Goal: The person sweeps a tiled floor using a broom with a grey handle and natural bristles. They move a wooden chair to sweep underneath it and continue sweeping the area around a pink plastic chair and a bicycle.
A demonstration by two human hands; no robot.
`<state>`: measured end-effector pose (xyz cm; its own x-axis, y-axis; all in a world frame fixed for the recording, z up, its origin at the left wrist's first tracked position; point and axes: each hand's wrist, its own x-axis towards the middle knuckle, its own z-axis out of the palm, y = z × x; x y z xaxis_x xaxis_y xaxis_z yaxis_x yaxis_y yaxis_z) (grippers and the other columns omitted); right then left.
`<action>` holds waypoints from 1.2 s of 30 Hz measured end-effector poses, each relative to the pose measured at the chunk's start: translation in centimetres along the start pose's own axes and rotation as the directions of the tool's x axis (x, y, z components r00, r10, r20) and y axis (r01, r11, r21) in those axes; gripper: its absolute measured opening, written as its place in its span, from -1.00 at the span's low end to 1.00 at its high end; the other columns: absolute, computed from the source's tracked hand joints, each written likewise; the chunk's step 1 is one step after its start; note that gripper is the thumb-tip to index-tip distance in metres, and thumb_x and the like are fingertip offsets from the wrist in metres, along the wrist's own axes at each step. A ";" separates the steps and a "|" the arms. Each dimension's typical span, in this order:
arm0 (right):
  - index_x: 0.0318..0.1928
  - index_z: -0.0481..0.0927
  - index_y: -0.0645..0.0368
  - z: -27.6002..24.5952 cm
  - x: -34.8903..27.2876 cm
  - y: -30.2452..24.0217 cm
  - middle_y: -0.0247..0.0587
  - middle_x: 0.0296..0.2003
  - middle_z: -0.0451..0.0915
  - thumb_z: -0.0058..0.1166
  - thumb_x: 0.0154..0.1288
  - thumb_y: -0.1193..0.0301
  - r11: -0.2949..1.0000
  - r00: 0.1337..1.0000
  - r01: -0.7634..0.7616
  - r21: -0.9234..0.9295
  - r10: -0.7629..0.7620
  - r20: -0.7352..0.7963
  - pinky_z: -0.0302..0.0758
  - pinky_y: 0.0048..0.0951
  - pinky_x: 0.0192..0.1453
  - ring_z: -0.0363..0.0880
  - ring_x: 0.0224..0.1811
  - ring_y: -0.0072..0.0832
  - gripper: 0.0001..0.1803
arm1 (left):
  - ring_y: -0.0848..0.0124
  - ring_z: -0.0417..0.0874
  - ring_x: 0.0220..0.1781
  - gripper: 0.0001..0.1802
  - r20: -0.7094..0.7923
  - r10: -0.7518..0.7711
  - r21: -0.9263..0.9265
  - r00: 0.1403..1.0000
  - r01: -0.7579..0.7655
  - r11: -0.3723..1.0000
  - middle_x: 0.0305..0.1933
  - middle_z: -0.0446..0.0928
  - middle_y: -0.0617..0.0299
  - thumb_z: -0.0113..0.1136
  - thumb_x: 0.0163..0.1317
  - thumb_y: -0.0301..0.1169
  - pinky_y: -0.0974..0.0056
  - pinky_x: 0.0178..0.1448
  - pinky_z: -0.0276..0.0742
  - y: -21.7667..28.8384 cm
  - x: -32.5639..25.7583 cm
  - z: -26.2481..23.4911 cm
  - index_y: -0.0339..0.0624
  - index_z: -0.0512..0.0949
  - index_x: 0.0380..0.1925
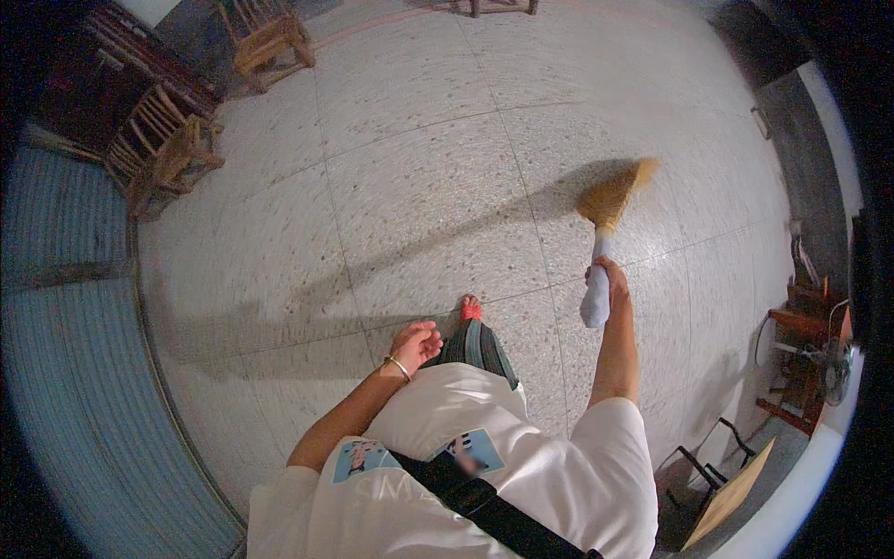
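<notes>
My right hand (607, 271) is wrapped round the pale, wrapped handle of a short broom (615, 197). Its yellow-brown bristles fan out ahead of the hand, toward the far right, over the speckled floor (419, 205). Whether the bristle tips touch the floor I cannot tell. In front of my body, near the waist, my left hand (417, 346) is held with its fingers loosely bent and nothing in it. A light bracelet circles that wrist. Below, one foot in a red sandal (471, 307) shows on the floor.
Wooden chairs (168, 154) stand at the far left, beside a blue corrugated shutter (65, 363) along the left side. At the right are a fan (833, 371), reddish wooden furniture (801, 321) and a black-framed item with a tan board (731, 494). Dark shadows cross the floor.
</notes>
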<state>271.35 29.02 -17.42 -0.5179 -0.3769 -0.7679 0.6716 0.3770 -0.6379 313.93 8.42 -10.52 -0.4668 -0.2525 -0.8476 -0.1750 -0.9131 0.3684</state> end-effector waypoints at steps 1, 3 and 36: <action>-0.45 0.43 0.21 -0.4 0.4 1.1 -0.18 -0.68 0.46 -0.03 0.01 0.26 1.000 1.000 0.008 0.018 -0.007 -0.027 0.37 -0.38 -0.59 0.43 -0.68 -0.38 -0.76 | 0.32 0.55 -0.30 -0.75 0.002 -0.013 0.023 1.000 0.013 1.000 -0.31 0.50 0.19 0.04 0.13 -0.40 0.24 -0.24 0.51 0.2 0.4 0.3 -0.12 0.43 -0.15; -0.38 0.39 0.20 0.0 -0.6 2.5 -0.17 -0.65 0.46 -0.01 -0.03 0.27 0.993 0.993 0.111 0.051 -0.109 -0.034 0.38 -0.38 -0.62 0.41 -0.69 -0.38 -0.73 | 0.33 0.55 -0.32 -0.74 0.014 -0.030 0.037 0.999 0.029 0.999 -0.32 0.50 0.19 0.01 0.13 -0.42 0.25 -0.26 0.52 0.5 1.1 0.8 -0.16 0.41 -0.14; -0.18 0.40 0.25 33.7 0.5 -3.8 -0.16 -0.44 0.47 0.11 -0.14 0.39 0.918 0.892 0.232 0.320 -0.070 -0.447 0.39 -0.37 -0.47 0.43 -0.53 -0.41 -0.58 | 0.33 0.52 -0.37 -0.33 0.315 -0.491 0.781 0.812 0.072 0.621 -0.25 0.43 0.13 0.18 0.03 -0.24 0.20 -0.34 0.55 27.7 6.9 11.4 -0.06 0.12 0.13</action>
<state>286.44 -1.11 -13.44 -0.7457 0.0154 -0.6661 0.6659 -0.0121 -0.7459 295.98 -14.99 -1.77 -0.5667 0.3438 -0.7488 -0.8189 -0.3351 0.4659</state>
